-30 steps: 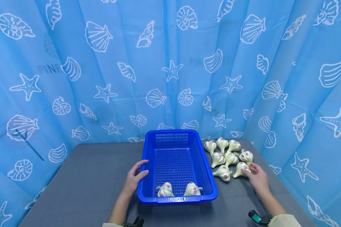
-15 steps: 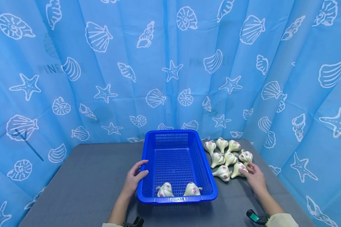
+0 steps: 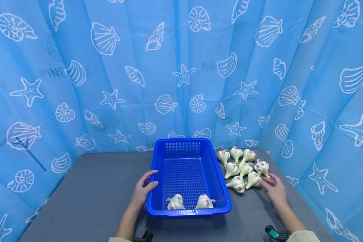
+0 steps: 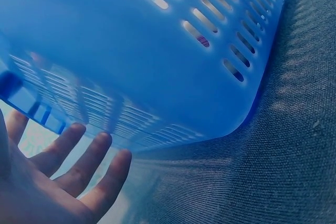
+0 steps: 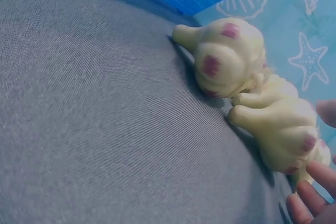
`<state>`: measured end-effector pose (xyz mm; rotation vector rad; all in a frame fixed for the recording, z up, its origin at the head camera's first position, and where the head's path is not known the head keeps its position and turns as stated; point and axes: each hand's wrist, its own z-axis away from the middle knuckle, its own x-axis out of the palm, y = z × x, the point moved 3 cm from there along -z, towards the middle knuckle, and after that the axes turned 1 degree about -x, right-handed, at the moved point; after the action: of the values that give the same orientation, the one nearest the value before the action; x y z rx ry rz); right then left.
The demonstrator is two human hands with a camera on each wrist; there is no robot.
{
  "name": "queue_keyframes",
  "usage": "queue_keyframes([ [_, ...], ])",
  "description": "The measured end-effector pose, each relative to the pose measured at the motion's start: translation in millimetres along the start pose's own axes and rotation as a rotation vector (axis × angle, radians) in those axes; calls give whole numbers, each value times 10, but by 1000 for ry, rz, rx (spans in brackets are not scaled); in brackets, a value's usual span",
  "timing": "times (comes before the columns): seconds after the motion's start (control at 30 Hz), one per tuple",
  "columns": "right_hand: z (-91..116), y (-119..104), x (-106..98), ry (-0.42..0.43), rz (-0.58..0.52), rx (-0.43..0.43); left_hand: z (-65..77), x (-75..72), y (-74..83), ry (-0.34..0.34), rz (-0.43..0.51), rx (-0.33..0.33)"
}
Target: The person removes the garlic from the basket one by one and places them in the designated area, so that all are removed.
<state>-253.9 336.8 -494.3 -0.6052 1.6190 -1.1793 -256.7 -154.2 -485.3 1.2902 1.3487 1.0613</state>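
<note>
My left hand (image 3: 143, 191) rests at the left rim of a blue plastic basket (image 3: 227, 201), thumb and index fingertip over the edge. In the left wrist view its other fingers (image 4: 86, 163) spread loosely beside the slotted wall (image 4: 131, 61). Inside the basket, two garlic bulbs (image 3: 176, 202) lie by the near wall. On the right, my right hand (image 3: 276, 191) is beside the near right garlic bulb (image 3: 252, 179) of a cluster, thumb tip at its side. The right wrist view shows spread fingers (image 5: 310, 203) by that bulb (image 5: 278, 129), not curled round it.
Several more garlic bulbs (image 3: 231, 170) stand in rough rows right of the basket, the closest bulb (image 3: 237, 184) near its wall. A grey cloth (image 3: 106, 191) covers the table. Blue shell-patterned curtains (image 3: 181, 84) hang behind and along both sides.
The near right garlic bulb has shifted left, closer to its neighbours. My right hand moved left with it, then drew back slightly to the right. Left hand and basket have stayed put.
</note>
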Motion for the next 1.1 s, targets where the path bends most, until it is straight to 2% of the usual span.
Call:
queue_keyframes([
  [0.13, 4, -54, -37, 62, -9, -33, -24, -15, -61, 9, 18, -1],
  [0.33, 27, -236, -57, 128, 19, -167, -19, -13, -64, 15, 10, -16],
  [0.43, 37, -349, -43, 139, -3, -266, -19, -9, -58, 14, 9, -3],
  [0.57, 66, -516, 10, 112, -87, -372, -21, -7, -52, 14, 12, -1],
  [0.77, 139, -763, 91, 8, -143, -431, -26, -5, -58, 9, 8, -17],
  [0.97, 141, -1013, 200, -187, -236, -426, -25, -7, -59, 5, 9, -19],
  [1.1, 148, -1212, 297, -336, -223, -437, -21, -12, -54, 7, 15, -27],
])
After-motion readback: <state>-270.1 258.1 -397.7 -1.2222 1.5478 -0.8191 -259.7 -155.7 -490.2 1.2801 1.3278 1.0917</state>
